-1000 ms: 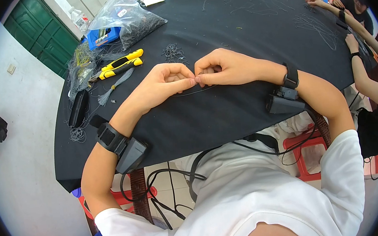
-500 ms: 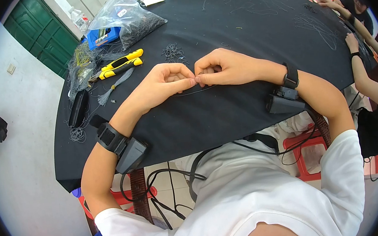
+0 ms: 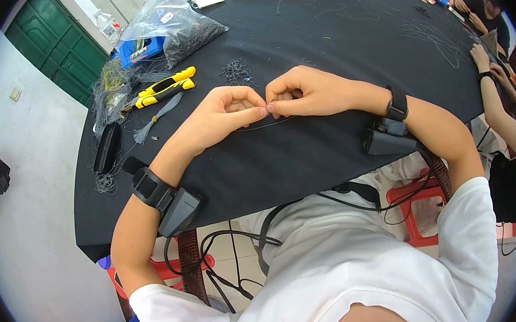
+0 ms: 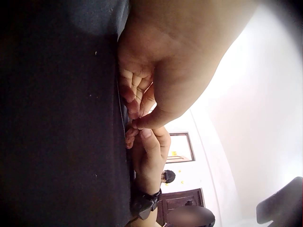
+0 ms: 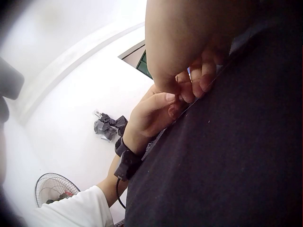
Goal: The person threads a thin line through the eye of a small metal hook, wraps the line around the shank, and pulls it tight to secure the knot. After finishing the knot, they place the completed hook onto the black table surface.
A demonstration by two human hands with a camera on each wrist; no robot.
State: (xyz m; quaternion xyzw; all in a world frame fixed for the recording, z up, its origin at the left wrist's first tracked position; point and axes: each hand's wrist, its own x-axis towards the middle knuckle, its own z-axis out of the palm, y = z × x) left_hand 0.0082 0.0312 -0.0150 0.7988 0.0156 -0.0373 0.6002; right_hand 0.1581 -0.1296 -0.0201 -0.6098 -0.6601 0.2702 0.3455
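My left hand (image 3: pixel 219 116) and right hand (image 3: pixel 313 93) meet over the black-covered table, thumb tips and fingertips together. Between them they pinch a thin grey line (image 3: pixel 276 122), part of which arcs out just below the fingers. Whatever else sits at the pinch is hidden by the fingertips. In the left wrist view, the left thumb (image 4: pixel 158 116) presses toward the fingers close above the cloth. From the right wrist, the right hand (image 5: pixel 189 71) appears bent over the left fingertips. A small tangled heap of dark grey pieces (image 3: pixel 236 72) lies just beyond the hands.
Left of the hands lie yellow-and-black pliers (image 3: pixel 167 88), a tied bundle of grey strands (image 3: pixel 159 117) and a black case (image 3: pixel 107 149). Behind them stands a clear bag (image 3: pixel 187 37) of small dark pieces. Loose lines (image 3: pixel 432 38) spread at the right, near other people's arms.
Both my hands hold the same pinch without visible movement. At the far right, another person's arm has drawn back from the table.
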